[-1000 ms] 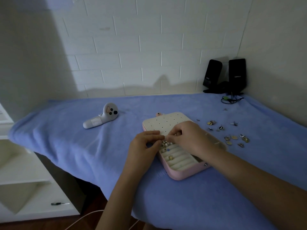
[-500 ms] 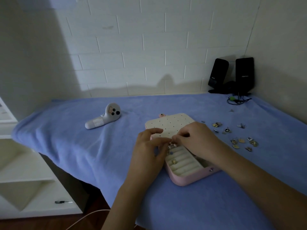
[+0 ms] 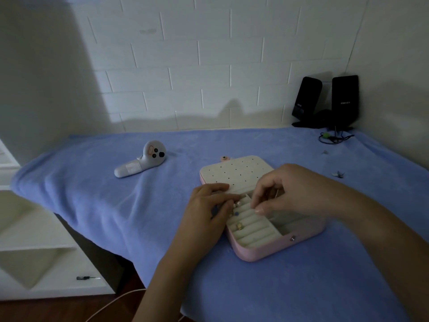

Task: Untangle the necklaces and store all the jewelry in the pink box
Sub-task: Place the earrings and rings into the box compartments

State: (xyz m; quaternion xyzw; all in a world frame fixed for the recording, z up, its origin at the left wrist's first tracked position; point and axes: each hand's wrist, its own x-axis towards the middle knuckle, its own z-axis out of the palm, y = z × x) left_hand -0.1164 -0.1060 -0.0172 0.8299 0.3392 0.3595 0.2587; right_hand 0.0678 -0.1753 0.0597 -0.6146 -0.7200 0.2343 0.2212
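Blue blanket (image 3: 104, 201) | pink box (image 3: 267, 252) (open) | left hand (image 3: 209, 206), right hand (image 3: 293, 191) over slots

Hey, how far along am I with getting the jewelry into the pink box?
Partway. Done: a gold piece and a blue piece sit in the ring rolls of the open pink box. In hand: the left hand and right hand work at the top rows; what they hold is too small to tell. Left: at least two loose pieces lie on the blue cloth. No necklace shows.
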